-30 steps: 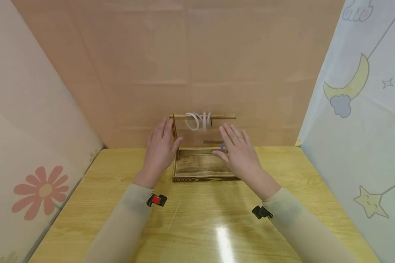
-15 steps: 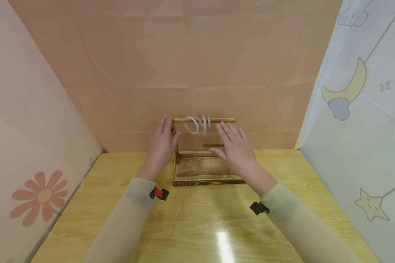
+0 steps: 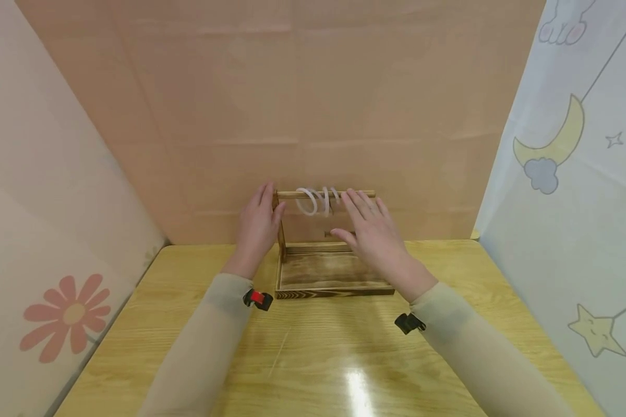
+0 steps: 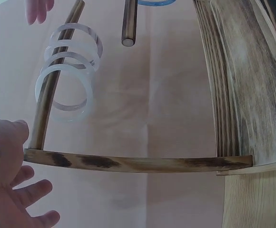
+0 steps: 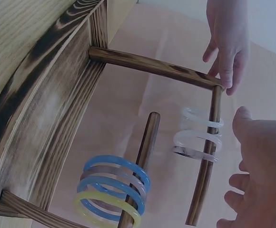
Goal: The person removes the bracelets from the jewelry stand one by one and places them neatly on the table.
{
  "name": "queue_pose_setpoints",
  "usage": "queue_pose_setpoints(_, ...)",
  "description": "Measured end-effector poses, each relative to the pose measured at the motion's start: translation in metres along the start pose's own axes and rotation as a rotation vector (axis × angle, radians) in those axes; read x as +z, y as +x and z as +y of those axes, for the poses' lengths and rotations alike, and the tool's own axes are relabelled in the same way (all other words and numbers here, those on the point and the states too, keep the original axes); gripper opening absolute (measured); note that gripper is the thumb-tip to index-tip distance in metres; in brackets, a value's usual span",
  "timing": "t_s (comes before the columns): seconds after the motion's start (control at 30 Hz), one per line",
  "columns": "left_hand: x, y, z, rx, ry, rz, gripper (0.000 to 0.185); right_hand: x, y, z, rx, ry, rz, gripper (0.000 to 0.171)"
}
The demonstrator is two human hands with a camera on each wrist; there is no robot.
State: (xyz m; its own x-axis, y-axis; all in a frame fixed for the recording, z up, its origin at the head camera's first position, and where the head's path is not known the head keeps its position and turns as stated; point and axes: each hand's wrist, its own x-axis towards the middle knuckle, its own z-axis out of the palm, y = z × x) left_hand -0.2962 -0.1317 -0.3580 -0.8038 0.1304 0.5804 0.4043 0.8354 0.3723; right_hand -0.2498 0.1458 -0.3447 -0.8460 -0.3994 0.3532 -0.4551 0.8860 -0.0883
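Left hand (image 3: 255, 229) flat, fingers straight, against wooden rack (image 3: 327, 272) upright; right hand (image 3: 371, 233) spread, holding nothing, just beside white bangles (image 3: 317, 198) on top rod.

A dark-stained wooden rack (image 3: 334, 272) stands upright at the counter's far edge. Three translucent white bangles (image 3: 318, 200) hang on its top rod (image 3: 355, 194); blue, grey and yellow bangles (image 5: 112, 190) hang on the shorter lower rod (image 5: 142, 156).
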Motion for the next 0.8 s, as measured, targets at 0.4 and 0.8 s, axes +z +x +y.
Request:
queue_pose_setpoints(0.4,0.006,0.01,-0.003,0.025,0.028,0.046,0.054,0.003,0.011,0.004,-0.006,0.025,0.051,0.084)
queue_pose_setpoints(0.8,0.009,0.015,-0.003,0.023,0.122,-0.028,0.049,0.008,0.017,0.007,0.029,0.078,0.145,0.072)
